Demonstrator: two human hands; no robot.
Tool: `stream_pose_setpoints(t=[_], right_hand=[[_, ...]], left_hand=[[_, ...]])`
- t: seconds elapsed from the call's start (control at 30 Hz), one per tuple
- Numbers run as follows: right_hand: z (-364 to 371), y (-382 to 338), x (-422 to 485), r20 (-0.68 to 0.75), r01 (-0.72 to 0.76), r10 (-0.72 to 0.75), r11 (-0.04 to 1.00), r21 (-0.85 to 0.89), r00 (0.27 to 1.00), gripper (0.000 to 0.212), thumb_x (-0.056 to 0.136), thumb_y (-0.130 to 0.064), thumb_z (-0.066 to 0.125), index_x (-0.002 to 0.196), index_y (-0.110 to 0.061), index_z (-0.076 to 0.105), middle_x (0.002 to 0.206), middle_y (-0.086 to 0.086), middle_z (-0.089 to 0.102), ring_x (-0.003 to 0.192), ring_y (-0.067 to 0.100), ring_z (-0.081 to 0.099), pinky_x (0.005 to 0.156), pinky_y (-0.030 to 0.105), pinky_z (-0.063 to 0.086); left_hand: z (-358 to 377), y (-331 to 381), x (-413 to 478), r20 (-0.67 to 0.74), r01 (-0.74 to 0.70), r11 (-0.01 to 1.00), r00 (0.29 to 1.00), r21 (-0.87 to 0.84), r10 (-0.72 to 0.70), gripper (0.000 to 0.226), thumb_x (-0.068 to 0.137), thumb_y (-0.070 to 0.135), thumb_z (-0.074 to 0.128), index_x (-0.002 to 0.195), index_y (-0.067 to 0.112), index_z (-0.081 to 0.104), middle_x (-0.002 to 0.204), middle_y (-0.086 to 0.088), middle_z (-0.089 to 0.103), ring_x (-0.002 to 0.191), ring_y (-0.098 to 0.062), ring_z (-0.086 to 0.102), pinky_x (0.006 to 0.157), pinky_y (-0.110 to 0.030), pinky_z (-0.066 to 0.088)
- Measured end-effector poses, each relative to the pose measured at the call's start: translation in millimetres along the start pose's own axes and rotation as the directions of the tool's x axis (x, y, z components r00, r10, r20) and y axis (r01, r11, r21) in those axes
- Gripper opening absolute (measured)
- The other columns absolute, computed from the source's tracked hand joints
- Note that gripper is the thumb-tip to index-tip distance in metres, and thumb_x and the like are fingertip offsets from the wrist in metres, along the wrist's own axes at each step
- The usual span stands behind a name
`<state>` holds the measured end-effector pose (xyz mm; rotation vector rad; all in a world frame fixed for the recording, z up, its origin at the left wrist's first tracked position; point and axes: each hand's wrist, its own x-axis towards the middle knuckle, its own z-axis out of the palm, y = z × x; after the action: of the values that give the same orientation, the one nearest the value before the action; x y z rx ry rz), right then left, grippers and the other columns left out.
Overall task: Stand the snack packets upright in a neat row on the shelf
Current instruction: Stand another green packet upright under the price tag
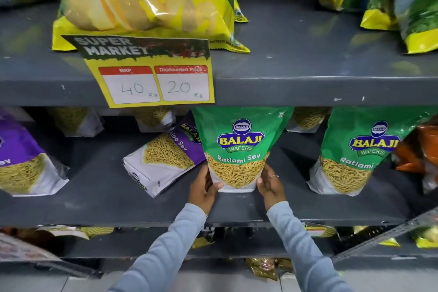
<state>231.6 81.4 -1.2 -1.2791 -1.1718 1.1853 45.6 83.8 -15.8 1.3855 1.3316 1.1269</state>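
A green Ratlami Sev packet (239, 142) stands upright on the grey middle shelf (113, 204). My left hand (203, 187) grips its lower left corner and my right hand (269, 182) grips its lower right corner. Just to its left a purple Aloo Sev packet (166, 156) leans over, tilted to the left and partly behind the green one. A second green Ratlami Sev packet (355, 152) stands upright to the right. Another purple packet (21, 161) stands at the far left.
More sev packets (154, 117) sit at the back of the middle shelf. An orange packet (419, 149) is at the far right. The upper shelf holds large yellow-green wafer bags (147, 0) and carries a price tag (151, 73). Lower shelves hold further packets.
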Motion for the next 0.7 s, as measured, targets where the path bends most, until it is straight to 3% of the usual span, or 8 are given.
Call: stream_pose_setpoints(t=[0.1,0.17,0.27,0.33,0.47,0.53,0.63,0.7], right_hand=[[-2.2,6.5,-2.4,-0.001,0.01,-0.01,1.0,0.026,1.0,0.05,0.079,-0.011,0.047,0.128,-0.011,0.036,0.132,0.009,0.045,0.104,-0.011,0.057,0.09,0.008,0.046],[-3.6,9.1,-3.1,-0.003,0.008,-0.008,1.0,0.016,1.0,0.05,0.08,-0.014,0.047,0.129,-0.013,0.038,0.134,0.012,0.048,0.108,-0.007,0.057,0.097,0.014,0.045],[-3.5,11.1,-5.1,-0.042,0.023,-0.023,1.0,0.002,0.999,0.045,0.081,-0.016,0.047,0.126,-0.02,0.042,0.131,0.009,0.051,0.113,0.003,0.057,0.106,0.032,0.042],[-2.9,12.1,-5.4,-0.063,0.026,-0.025,1.0,0.0,0.998,0.043,0.082,-0.017,0.047,0.125,-0.023,0.043,0.13,0.009,0.052,0.121,0.02,0.052,0.109,0.042,0.037],[-3.1,23.1,-4.6,-0.083,0.012,-0.013,1.0,-0.013,0.996,0.045,0.083,-0.019,0.05,0.125,-0.03,0.045,0.127,-0.001,0.055,0.125,0.024,0.049,0.111,0.045,0.034],[-1.0,23.2,-8.5,-0.124,-0.044,0.048,0.998,0.033,0.991,0.05,0.085,-0.01,0.051,0.133,-0.021,0.042,0.13,-0.004,0.051,0.128,0.024,0.046,0.112,0.047,0.032],[5.1,11.8,-26.7,-0.245,-0.147,0.191,0.971,0.188,0.95,0.055,0.085,0.013,0.045,0.135,-0.006,0.036,0.135,0.012,0.045,0.129,0.03,0.042,0.112,0.044,0.031],[9.0,5.2,-46.9,-0.254,-0.165,0.221,0.96,0.225,0.942,0.048,0.082,0.015,0.048,0.129,0.003,0.041,0.125,0.018,0.049,0.118,0.029,0.047,0.101,0.036,0.038]], left_hand=[[1.2,-1.1,-0.3,-0.007,-0.022,1.0,1.0,-0.002,0.022,0.064,0.066,0.047,0.068,0.123,0.029,0.046,0.115,0.009,0.065,0.105,0.006,0.061,0.086,-0.007,0.045],[2.1,-1.9,-0.5,-0.018,-0.017,1.0,1.0,-0.004,0.017,0.058,0.068,0.042,0.066,0.122,0.034,0.047,0.115,0.005,0.066,0.107,0.001,0.061,0.088,-0.009,0.046],[2.5,-2.7,-2.2,-0.023,-0.022,1.0,0.999,-0.015,0.022,0.051,0.069,0.038,0.065,0.117,0.04,0.049,0.113,0.004,0.066,0.107,-0.003,0.062,0.089,-0.013,0.047],[3.1,-3.1,-3.3,-0.026,-0.023,1.0,0.999,-0.004,0.023,0.049,0.069,0.038,0.065,0.114,0.044,0.05,0.11,0.002,0.066,0.105,-0.01,0.062,0.092,-0.022,0.049],[1.8,-3.5,-4.6,-0.021,0.004,1.0,1.0,0.01,-0.004,0.049,0.068,0.041,0.066,0.113,0.048,0.048,0.11,0.002,0.063,0.106,-0.015,0.059,0.095,-0.032,0.047],[1.4,-2.7,-6.9,0.004,0.016,0.999,1.0,-0.029,-0.016,0.06,0.072,0.03,0.071,0.126,0.036,0.044,0.123,-0.002,0.061,0.118,-0.02,0.056,0.101,-0.032,0.045],[-2.5,0.5,-15.5,0.003,0.043,0.998,0.999,-0.039,-0.043,0.071,0.079,0.007,0.071,0.138,0.021,0.035,0.132,-0.004,0.054,0.118,-0.02,0.054,0.093,-0.014,0.046],[-11.7,8.8,-23.8,-0.069,0.006,1.0,0.998,0.017,-0.005,0.066,0.078,0.023,0.073,0.135,0.026,0.04,0.121,0.004,0.059,0.103,-0.01,0.059,0.079,-0.005,0.047]])
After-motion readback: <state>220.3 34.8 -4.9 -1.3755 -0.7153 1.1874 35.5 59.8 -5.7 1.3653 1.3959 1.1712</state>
